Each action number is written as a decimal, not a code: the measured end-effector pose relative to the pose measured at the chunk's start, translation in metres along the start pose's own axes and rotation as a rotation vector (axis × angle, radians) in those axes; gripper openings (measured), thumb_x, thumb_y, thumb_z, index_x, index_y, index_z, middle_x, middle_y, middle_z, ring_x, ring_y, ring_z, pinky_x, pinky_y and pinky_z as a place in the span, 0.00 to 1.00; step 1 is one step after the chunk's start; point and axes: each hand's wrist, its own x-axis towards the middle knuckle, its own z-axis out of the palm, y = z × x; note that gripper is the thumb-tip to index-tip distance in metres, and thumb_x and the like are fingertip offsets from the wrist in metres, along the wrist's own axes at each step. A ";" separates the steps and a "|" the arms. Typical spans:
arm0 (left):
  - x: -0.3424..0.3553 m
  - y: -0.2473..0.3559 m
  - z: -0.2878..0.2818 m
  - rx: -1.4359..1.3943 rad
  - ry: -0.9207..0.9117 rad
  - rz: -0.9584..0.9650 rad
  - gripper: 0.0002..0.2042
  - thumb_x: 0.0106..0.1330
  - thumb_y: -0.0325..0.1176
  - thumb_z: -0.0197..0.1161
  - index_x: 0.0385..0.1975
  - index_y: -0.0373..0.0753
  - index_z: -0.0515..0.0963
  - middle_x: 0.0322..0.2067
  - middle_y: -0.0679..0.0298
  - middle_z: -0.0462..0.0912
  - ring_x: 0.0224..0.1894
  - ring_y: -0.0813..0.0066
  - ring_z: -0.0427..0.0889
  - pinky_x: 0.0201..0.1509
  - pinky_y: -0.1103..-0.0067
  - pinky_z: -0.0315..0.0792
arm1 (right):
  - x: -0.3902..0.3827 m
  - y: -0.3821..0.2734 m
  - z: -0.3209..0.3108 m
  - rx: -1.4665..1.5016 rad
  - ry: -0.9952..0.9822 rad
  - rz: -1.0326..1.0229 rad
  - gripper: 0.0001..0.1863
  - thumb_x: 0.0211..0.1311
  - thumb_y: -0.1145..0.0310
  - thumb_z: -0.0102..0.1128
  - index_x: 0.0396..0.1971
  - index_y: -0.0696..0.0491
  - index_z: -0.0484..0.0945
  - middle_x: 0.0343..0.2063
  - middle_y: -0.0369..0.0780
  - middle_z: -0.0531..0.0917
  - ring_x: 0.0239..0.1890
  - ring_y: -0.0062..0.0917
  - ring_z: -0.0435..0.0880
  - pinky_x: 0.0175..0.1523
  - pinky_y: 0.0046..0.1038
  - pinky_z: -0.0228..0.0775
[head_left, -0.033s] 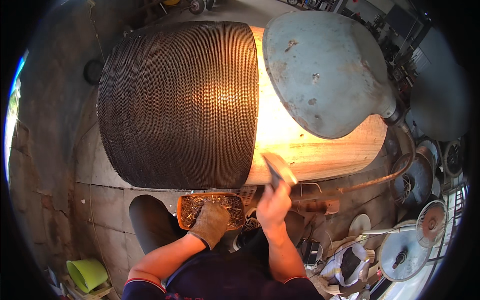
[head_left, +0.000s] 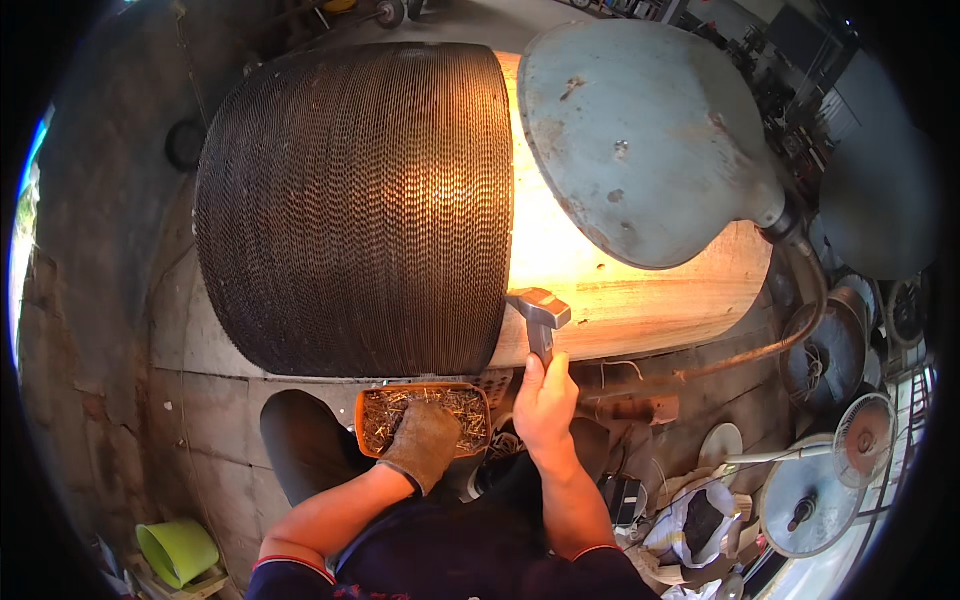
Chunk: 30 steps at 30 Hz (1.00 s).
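Strong daylight falls from above and to the right, blowing the bare wooden drum (head_left: 620, 285) out to a glaring yellow-white beside the hammer (head_left: 538, 312). The ribbed metal mesh (head_left: 355, 205) picks up warm streaks of shine but goes dark at its left flank. The concrete floor (head_left: 110, 330) sits in deep shade. Straight edges bow near the black circular rim, where detail smears; the centre stays sharp.

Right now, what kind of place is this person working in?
Probably a workshop. A big wooden drum is partly covered in metal mesh; the right hand holds a hammer, and the gloved left hand reaches into a tray of nails.
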 end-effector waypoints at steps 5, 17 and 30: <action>0.001 0.001 -0.016 0.094 -0.004 0.014 0.07 0.63 0.35 0.62 0.31 0.42 0.85 0.30 0.62 0.84 0.39 0.64 0.84 0.45 0.66 0.71 | -0.019 -0.006 -0.002 0.485 0.279 -0.121 0.14 0.80 0.64 0.53 0.42 0.62 0.72 0.23 0.41 0.77 0.23 0.23 0.75 0.28 0.31 0.68; 0.002 0.005 -0.010 0.196 -0.061 0.025 0.08 0.68 0.35 0.58 0.39 0.43 0.83 0.32 0.64 0.84 0.41 0.63 0.84 0.44 0.65 0.70 | -0.004 -0.005 -0.008 -0.204 -0.047 -0.024 0.12 0.79 0.67 0.51 0.48 0.62 0.72 0.29 0.38 0.79 0.25 0.17 0.75 0.30 0.23 0.68; 0.018 -0.019 -0.037 -0.771 0.279 -0.187 0.06 0.64 0.31 0.63 0.34 0.36 0.76 0.33 0.57 0.80 0.41 0.55 0.81 0.44 0.60 0.72 | -0.022 -0.015 -0.015 0.126 0.157 -0.038 0.11 0.79 0.66 0.53 0.39 0.60 0.71 0.24 0.35 0.78 0.24 0.18 0.75 0.28 0.22 0.66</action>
